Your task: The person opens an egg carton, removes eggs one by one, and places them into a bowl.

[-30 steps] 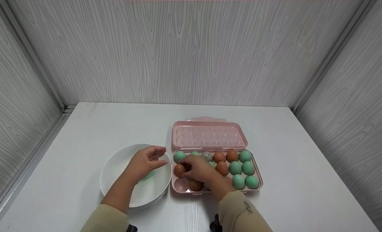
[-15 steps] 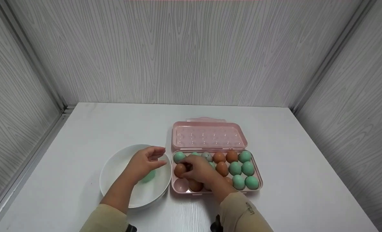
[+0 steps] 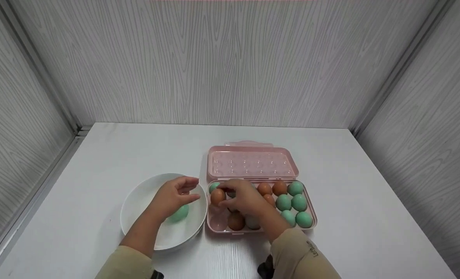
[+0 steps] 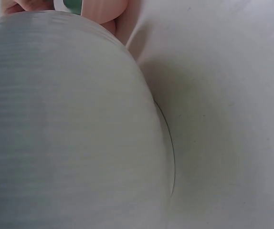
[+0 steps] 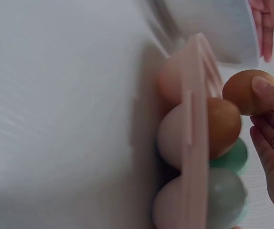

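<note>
Right hand (image 3: 245, 198): is pinching a brown egg (image 3: 217, 197) between thumb and fingers.
Brown egg: is being held above the nine-o'clock end of a pink egg box (image 3: 217, 223).
Left hand (image 3: 173, 195): is hanging over a white bowl (image 3: 139, 211), its thumb and fingers standing apart.
White bowl: is sitting at nine o'clock from the pink egg box.
Green egg (image 3: 180, 213): is lying in the white bowl, toward six o'clock from the left hand.
Lid (image 3: 253, 162): is lying folded back at twelve o'clock.
</note>
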Demonstrator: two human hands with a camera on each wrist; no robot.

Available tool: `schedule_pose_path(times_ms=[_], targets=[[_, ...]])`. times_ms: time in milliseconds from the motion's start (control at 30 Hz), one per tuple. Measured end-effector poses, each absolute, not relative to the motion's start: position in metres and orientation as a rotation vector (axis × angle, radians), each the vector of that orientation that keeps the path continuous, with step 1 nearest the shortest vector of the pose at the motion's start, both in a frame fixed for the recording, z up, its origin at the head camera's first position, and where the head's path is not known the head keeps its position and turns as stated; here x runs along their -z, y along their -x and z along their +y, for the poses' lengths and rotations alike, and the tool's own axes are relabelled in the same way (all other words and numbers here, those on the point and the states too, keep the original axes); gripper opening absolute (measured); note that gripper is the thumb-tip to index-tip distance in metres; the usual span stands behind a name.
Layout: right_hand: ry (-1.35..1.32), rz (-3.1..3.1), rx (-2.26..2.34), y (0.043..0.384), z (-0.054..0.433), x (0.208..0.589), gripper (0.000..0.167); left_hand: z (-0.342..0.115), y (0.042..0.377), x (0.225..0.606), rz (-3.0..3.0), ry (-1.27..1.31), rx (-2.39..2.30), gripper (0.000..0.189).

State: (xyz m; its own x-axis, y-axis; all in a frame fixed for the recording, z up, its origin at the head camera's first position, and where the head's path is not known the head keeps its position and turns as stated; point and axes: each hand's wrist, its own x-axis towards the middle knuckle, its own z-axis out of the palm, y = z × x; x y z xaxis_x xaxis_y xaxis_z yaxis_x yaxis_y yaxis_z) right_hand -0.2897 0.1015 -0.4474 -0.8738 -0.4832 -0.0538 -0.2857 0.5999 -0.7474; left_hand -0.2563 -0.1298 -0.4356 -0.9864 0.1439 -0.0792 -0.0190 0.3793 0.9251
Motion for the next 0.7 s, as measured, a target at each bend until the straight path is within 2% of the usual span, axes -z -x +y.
schedule_pose_path(times_ms=[100, 333, 700], targets=[[0.619, 2.589, 1.138, 0.288, 0.101, 0.436, 0.047, -0.129, 0.257, 0.436, 2.492, -0.113, -1.657, 0.047], [0.696, 2.612, 1.163, 0.288, 0.102, 0.414, 0.043, -0.126, 0.256, 0.435, 2.473, -0.121, -1.685, 0.049], [0.724, 2.582, 1.257, 0.283, 0.096, 0.404, 0.046, -0.117, 0.251, 0.428, 2.439, -0.224, -1.734, 0.048]])
